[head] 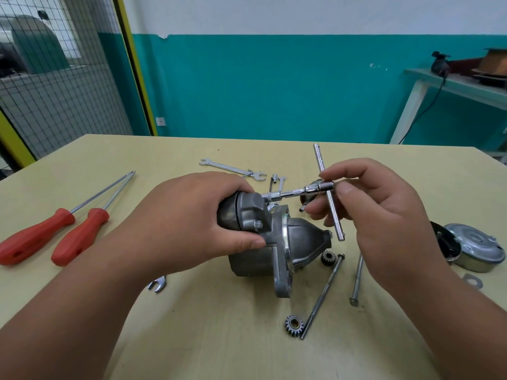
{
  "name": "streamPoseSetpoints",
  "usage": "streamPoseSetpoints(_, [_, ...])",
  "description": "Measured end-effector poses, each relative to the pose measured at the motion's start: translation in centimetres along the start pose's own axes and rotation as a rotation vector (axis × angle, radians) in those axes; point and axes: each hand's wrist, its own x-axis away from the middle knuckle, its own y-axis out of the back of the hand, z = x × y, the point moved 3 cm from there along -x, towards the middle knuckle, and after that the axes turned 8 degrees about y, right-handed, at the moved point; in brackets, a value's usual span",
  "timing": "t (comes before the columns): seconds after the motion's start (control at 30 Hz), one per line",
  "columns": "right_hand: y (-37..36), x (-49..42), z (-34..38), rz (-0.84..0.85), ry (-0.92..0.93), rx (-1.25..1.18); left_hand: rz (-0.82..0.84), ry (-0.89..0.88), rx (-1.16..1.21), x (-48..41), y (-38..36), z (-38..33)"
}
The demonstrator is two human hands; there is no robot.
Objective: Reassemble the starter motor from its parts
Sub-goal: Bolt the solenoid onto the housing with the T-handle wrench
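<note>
Left hand (192, 218) clamps round starter motor (290, 242) at frame centre, bracing it on table (219, 338) against turning force. Right hand (384, 215) pinches T-handle socket wrench (295, 192), its tip at the housing, likely tightening a fastener. Gears (294, 325), long bolts (321, 297) lower right, unfitted.

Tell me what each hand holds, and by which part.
The left hand grips the motor by its upper cylinder. The right hand pinches the T-wrench at its crossbar hub.
</note>
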Motion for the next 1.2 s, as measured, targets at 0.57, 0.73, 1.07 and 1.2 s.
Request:
streamPoseSetpoints(0.57, [0.53,-0.38,-0.38,-0.008,0.027,0.135,-0.003,0.016,0.015,-0.07,-0.02,0.11])
streamPoseSetpoints(0.73, [0.12,-0.26,-0.3,-0.02,0.054,0.068,-0.017,0.001,0.0,-0.03,-0.04,0.0])
streamPoseSetpoints(1.07, [-0.02,-0.04,0.03,0.005,0.04,0.044,-0.014,-0.001,-0.016,-0.03,-0.07,0.01])
streamPoseSetpoints(1.2, [-0.03,0.01,0.05,0.039,0.016,0.006,-0.003,0.013,0.002,-0.08,-0.07,0.09])
